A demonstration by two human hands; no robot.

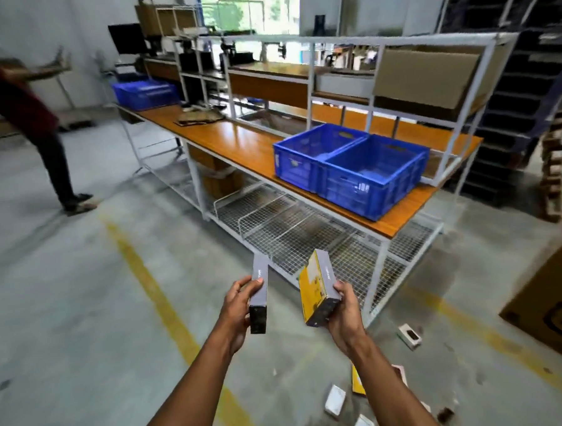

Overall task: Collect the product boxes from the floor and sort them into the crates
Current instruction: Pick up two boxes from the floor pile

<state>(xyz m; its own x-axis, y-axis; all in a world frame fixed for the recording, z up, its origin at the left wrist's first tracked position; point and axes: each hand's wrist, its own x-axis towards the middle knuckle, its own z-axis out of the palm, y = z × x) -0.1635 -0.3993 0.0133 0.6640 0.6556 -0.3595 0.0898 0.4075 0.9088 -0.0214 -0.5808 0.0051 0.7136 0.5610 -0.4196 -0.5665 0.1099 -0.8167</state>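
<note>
My left hand (236, 308) grips a slim grey and black box (259, 293) held upright. A thicker yellow and grey box (317, 287) is held in my right hand (345, 310). Both are raised over the floor in front of the workbench. Two blue crates stand side by side on the orange benchtop: a far crate (306, 153) and a near crate (369, 179), both look empty. Several small boxes lie on the floor by my right arm, among them a white and black box (410, 335), a white box (335, 404) and a yellow box (357, 383).
The long workbench (236, 140) has a white frame with wire-mesh shelves (293, 225) underneath. A third blue crate (145, 93) sits at its far end. A person (23, 105) stands at the left. A large cardboard carton (551, 299) stands at the right. A yellow line (157, 294) crosses the floor.
</note>
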